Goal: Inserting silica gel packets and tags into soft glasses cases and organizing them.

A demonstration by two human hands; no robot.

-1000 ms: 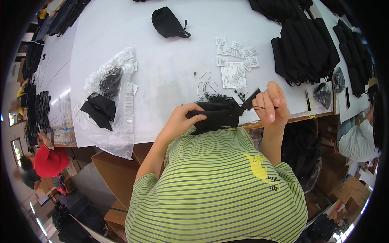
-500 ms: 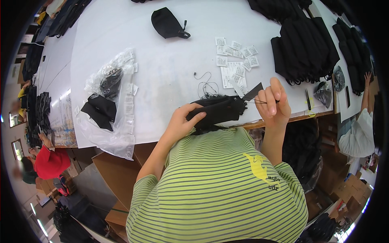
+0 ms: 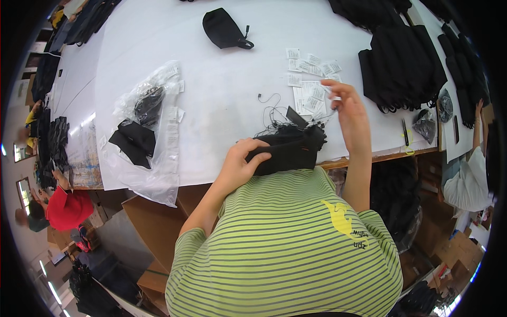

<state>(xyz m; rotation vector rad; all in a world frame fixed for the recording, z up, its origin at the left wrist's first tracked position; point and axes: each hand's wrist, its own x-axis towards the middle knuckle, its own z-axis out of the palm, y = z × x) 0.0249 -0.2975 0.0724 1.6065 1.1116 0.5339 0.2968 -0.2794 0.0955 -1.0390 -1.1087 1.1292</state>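
Near the table's front edge, my left hand is closed on a black fabric pouch, thumb on the near side, fingers over the top. Cord loops bunch at its right end. A small black hang tag stands against its far side, and thin black cords trail onto the table beyond. My right hand is raised beside the printed white labels, its fingers apart. A fine dark line runs close to its fingertips; whether they touch it is unclear. Another black pouch with a cord loop lies farther back.
To the left lies a clear plastic bag with black fabric pieces. A stack of black pouches sits at right, near small snips and a bagged dark bundle. Cardboard boxes stand below the table. Other people work at both sides.
My right hand has moved up and away from the pouch, toward the labels, and its fingers have spread. The hang tag has shifted left. My left hand keeps its hold on the pouch.
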